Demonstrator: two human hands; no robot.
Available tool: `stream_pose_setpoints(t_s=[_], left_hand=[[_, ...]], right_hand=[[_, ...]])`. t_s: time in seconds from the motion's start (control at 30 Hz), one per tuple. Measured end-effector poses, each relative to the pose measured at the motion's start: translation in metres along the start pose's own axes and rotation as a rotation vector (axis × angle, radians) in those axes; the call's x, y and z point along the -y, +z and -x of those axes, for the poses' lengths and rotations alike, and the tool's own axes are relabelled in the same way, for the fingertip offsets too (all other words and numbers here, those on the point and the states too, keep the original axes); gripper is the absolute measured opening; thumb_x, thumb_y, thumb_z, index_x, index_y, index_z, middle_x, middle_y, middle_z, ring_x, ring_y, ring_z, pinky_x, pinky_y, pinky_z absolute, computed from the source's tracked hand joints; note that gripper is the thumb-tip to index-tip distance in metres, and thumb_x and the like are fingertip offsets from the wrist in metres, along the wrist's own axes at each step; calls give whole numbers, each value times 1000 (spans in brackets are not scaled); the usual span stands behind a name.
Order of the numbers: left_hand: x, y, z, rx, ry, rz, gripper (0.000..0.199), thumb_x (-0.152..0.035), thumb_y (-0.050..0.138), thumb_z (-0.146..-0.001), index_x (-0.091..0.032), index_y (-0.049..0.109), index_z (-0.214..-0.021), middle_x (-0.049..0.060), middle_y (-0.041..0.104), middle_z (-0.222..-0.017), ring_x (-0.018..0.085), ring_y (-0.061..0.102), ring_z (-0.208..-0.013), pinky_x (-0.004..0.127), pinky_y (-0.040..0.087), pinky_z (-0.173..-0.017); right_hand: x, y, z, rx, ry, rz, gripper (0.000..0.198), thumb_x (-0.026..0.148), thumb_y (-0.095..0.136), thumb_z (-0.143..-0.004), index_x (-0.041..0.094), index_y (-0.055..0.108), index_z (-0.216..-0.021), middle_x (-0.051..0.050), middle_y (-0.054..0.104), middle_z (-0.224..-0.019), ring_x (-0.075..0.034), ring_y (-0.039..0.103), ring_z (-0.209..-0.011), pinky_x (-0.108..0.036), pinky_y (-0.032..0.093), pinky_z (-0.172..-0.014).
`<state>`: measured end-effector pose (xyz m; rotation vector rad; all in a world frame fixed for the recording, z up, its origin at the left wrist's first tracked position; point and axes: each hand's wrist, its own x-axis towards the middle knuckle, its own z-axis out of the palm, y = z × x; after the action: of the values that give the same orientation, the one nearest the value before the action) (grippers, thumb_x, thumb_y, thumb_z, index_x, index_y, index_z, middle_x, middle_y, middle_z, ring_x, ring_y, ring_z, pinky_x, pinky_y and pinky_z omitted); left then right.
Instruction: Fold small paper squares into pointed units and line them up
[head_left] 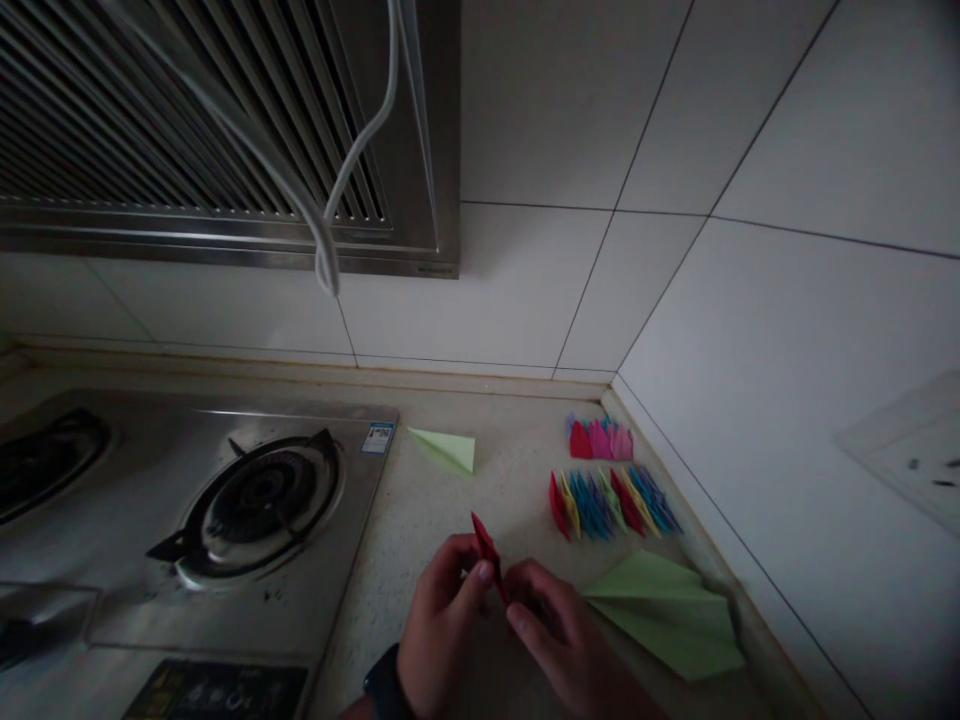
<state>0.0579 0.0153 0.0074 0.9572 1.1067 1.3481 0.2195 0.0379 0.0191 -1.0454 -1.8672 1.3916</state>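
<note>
I record the stove point(172, 570); right of it, a large green paper plane point(671, 610), then folded papers point(592, 505), apparently packed for order. Smallest, likewise right of the stove, a red paper point(485, 541): the left hand point(442, 620) pinches it, seemingly for steadiness; the right hand point(559, 625) curls at its lower end, pinch unconfirmed.

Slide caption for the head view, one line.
Left hand and right hand hold a folded red paper piece between a gas hob and a row of colourful folded papers.
</note>
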Motion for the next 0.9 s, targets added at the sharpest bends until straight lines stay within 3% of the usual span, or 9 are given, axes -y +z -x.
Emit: stream_pose_setpoints(t_s=[0.37,0.47,0.63,0.9], left_hand=[[-6,2,-1,73,67,-1,26,-39,56,-89,-15,59,-99,3,59,-82,11,52,-65,23,44,-56],[-6,2,1,78,104,27,27,-40,57,-87,-16,58,-99,3,58,-81,11,53,-67,22,44,-54],[-8,3,6,196,92,40,29,-41,63,-83,-16,59,-94,3,56,-80,12,53,-68,20,42,-51],[-5,1,6,228,108,81,31,-43,60,-83,-13,64,-92,4,57,-78,12,53,-68,20,44,-51]], right_hand=[[10,4,0,-33,-122,3,18,39,44,-94,21,49,-92,1,54,-77,-13,51,-69,-25,40,-65],[1,6,-3,-107,-146,22,20,40,46,-93,21,48,-89,1,53,-75,-13,49,-68,-25,40,-63],[-13,8,-15,-230,-151,-132,21,43,44,-93,22,46,-90,3,48,-70,-11,45,-58,-23,36,-52],[-14,8,-19,-267,-344,65,17,39,52,-90,23,54,-93,0,58,-83,-15,54,-73,-27,43,-67]])
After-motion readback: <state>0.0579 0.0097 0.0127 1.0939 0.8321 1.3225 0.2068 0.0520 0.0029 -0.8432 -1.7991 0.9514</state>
